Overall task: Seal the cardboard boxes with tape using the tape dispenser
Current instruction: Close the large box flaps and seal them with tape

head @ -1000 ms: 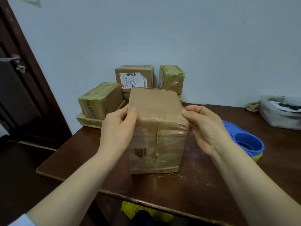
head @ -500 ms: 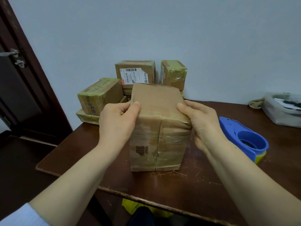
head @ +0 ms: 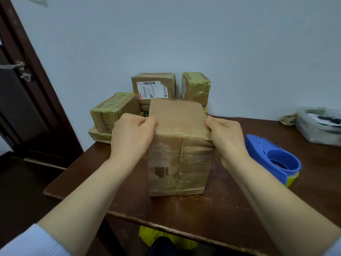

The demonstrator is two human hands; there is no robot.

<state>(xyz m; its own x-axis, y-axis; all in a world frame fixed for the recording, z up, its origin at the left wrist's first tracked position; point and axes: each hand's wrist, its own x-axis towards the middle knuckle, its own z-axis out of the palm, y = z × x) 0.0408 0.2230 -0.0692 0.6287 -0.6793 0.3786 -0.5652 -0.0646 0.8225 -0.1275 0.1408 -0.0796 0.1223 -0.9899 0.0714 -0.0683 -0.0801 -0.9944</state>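
The dark wooden table (head: 239,206) carries an upright cardboard box (head: 177,159), taped over, with a printed barcode low on its near face. The left hand (head: 132,137) and right hand (head: 227,139) each curl round its top side edges. Right of the box, apart, lies the blue tape dispenser (head: 273,159). Behind the box, taped parcels (head: 114,111) are stacked against the pale wall (head: 203,43); one bears a white shipping label (head: 152,89), its print probably too small to read
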